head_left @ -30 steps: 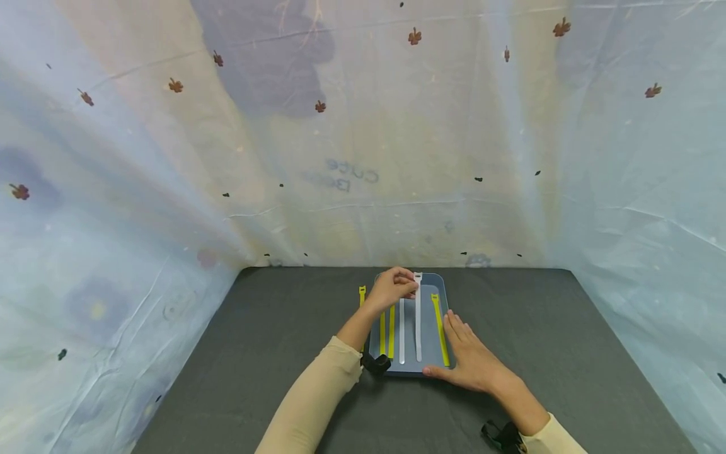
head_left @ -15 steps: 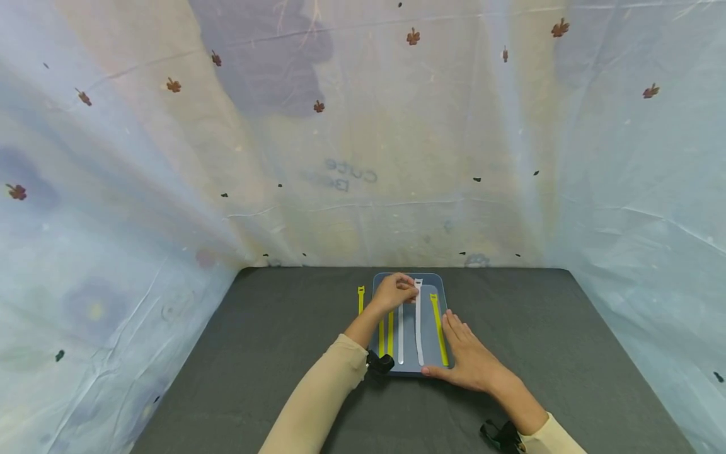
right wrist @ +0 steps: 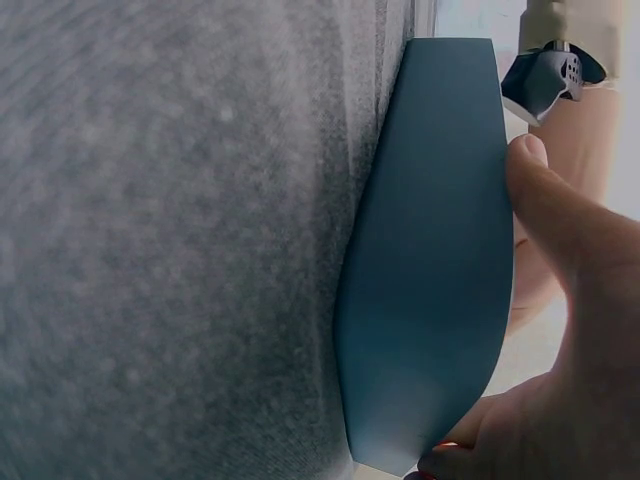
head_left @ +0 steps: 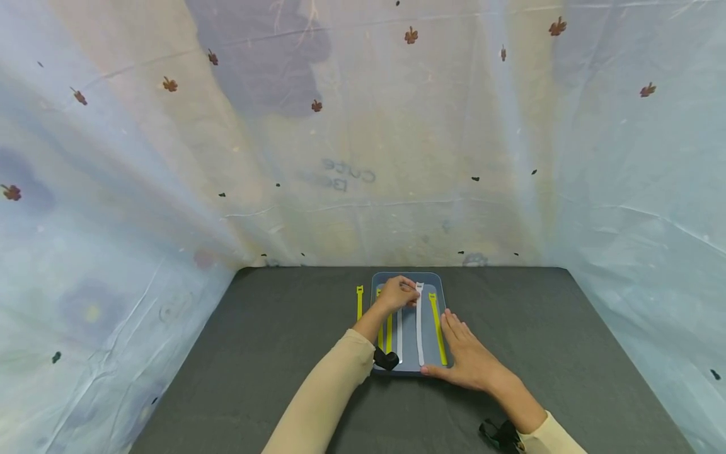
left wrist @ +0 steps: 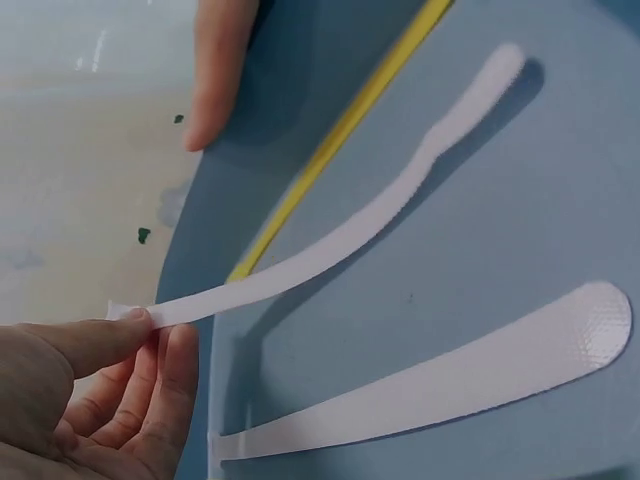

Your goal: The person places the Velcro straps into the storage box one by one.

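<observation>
My left hand (head_left: 392, 296) pinches the slotted end of a white hook-and-loop cable tie (head_left: 420, 331) between thumb and fingers. In the left wrist view this tie (left wrist: 345, 240) bends downward, its rounded tail over the blue-grey tray (head_left: 409, 372). My right hand (head_left: 467, 358) rests at the tray's near right corner, thumb at the front rim and straight fingers along the right side. A second white tie (left wrist: 440, 400) lies in the tray on the left of the held one. A yellow tie (head_left: 438, 329) lies on its right.
Two more yellow ties (head_left: 389, 334) lie on the tray's left side, partly behind my left arm. Another yellow tie (head_left: 360, 302) lies outside the tray, on the dark grey cloth (head_left: 283, 315). A patterned sheet (head_left: 363, 233) hangs behind the table.
My left hand has come slightly nearer, lowering the white tie's slotted end toward the tray's far side. The tie now bends a little. My right hand stays at the corner.
</observation>
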Motion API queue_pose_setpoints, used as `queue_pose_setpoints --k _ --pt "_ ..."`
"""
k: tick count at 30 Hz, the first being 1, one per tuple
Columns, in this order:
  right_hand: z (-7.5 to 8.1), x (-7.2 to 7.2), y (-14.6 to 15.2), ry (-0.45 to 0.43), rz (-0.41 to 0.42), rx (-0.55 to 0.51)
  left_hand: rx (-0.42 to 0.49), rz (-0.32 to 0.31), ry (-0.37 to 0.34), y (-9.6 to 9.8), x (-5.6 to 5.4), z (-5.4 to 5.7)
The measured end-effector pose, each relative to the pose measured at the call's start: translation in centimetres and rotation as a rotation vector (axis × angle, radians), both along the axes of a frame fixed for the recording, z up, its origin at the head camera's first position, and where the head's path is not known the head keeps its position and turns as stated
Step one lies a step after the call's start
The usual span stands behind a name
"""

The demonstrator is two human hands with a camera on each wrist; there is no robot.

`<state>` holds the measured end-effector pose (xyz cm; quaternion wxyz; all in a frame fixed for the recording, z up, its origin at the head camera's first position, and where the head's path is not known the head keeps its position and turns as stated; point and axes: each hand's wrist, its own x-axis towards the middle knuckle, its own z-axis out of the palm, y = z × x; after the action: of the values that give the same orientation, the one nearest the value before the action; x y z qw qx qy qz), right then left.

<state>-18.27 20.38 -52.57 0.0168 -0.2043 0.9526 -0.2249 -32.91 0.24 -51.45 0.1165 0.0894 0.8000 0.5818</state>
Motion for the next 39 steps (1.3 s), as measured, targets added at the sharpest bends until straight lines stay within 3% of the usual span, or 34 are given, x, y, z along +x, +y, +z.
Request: queue_pose_setpoints --k 18,30,39 --pt "-0.2 -0.1 0.2 0.006 0.011 -0.005 -0.129 0.055 -0.016 1.6 0.2 -0.3" --pt "-0.1 0.0 0.3 0.006 0.013 -0.017 -0.104 0.117 -0.073 2.2 -0.2 -0.9" --pt "-0.2 -0.1 0.3 0.002 0.010 -0.009 -0.110 0.129 -0.102 2.7 -0.3 -0.9"
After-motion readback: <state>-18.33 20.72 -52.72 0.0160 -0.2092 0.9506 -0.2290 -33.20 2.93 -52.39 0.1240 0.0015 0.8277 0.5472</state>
